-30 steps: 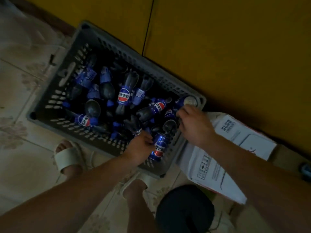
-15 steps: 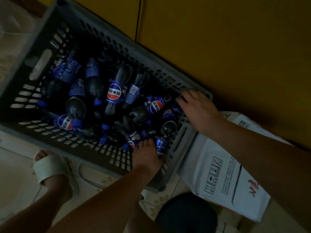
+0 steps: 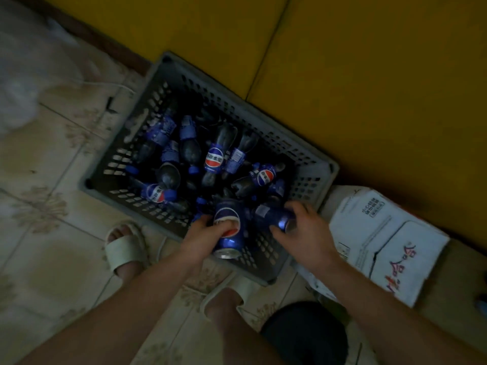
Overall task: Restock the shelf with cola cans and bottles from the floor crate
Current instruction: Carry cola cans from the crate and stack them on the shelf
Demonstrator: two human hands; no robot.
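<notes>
We're holding L hand (image 3: 203, 239) fingers clamped round a can (image 3: 228, 229), R hand (image 3: 303, 233) curling on 2nd can (image 3: 272, 216), lower center, over crate (image 3: 305, 180) corner. Prob. full: heavy, rigid, slick; we're gripping mid-body.

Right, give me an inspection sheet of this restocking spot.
Surface: beige patterned floor tiles.
Job's things: grey slotted plastic crate holding dark cola bottles with blue labels.
Clutter: white printed cardboard box beside the crate.
Hands: left hand grips a logo-up blue cola can; right hand grips a second blue cola can.
Cables: apparently a thin white cord on the tiles.
Surroundings: yellow panels; pale sandals; shelf not in view.
</notes>
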